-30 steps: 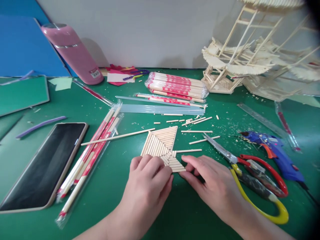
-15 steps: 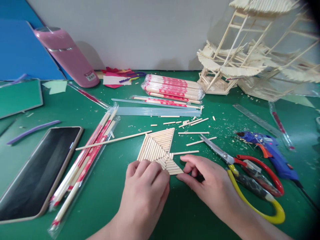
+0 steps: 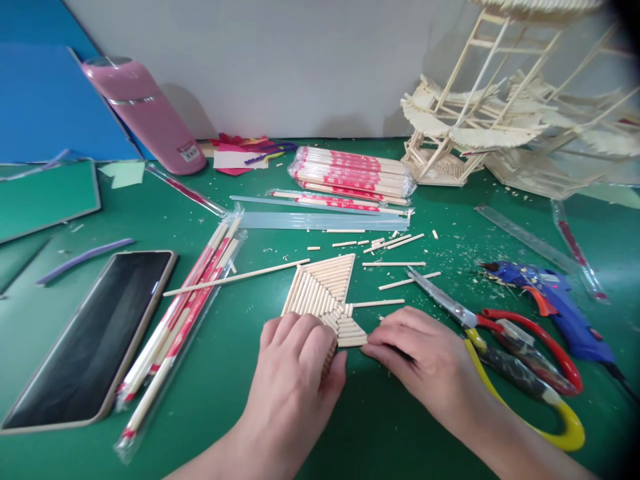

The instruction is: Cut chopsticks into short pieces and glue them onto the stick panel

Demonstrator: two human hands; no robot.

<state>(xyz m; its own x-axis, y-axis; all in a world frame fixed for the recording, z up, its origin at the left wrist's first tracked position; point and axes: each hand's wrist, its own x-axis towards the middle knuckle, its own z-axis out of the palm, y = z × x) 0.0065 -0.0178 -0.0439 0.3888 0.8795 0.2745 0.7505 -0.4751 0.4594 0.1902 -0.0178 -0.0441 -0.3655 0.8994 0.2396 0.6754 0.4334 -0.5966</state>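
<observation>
Grip: the left hand (image 3: 295, 363) lies palm down with fingers curled over the near left corner of a flat panel of wooden sticks (image 3: 325, 290), pinning it to the table; the right hand (image 3: 425, 360) pinches the panel's near right edge between thumb and fingertips, seemingly pressing a short stick into line.
Panel: it lies flat on the green table (image 3: 240, 373) directly ahead of the person, sticks laid side by side in slanted bands that meet in a point. Two hands at opposite corners would keep it from sliding.
Far left: a dark phone (image 3: 90, 337) lies face up, well apart from the hands.
Left of the panel: wrapped chopsticks (image 3: 185, 310) lie in a loose sheaf, with one bare long stick (image 3: 235, 277) crossing toward the panel's top corner.
Behind: a pink bottle (image 3: 145, 113) leans near the wall; a sealed pack of chopsticks (image 3: 350, 175) and clear glue sticks (image 3: 320, 219) lie beyond the panel.
Right of the panel: short cut sticks (image 3: 395, 264) and shavings are scattered, near at hand.
Right: scissors (image 3: 500, 347) with red and yellow handles lie just beside the right hand, blades pointing to the cut sticks.
Far right: a blue glue gun (image 3: 550, 303) lies on its side, and a stick-built model (image 3: 500, 113) stands at the back.
</observation>
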